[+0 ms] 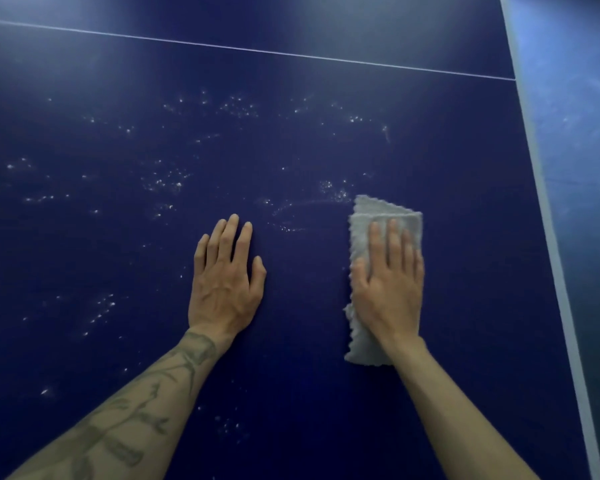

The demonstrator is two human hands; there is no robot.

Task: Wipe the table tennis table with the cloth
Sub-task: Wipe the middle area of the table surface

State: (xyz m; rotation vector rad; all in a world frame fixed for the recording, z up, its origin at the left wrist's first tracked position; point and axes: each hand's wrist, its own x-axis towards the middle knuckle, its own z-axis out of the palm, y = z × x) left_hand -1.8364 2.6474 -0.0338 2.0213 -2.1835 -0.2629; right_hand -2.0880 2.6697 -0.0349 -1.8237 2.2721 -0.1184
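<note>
The dark blue table tennis table [291, 140] fills the view, speckled with small white droplets or dust marks. A folded grey cloth [378, 211] lies flat on it at centre right. My right hand [390, 289] presses flat on the cloth with straight fingers, covering its middle. My left hand [224, 278] rests flat on the bare table to the left of the cloth, fingers straight, holding nothing.
A thin white centre line [250, 49] crosses the table at the top. The white edge stripe [548, 220] runs down the right side, with a lighter blue floor [575, 98] beyond it. White speckles [163, 183] spread over the left and upper surface.
</note>
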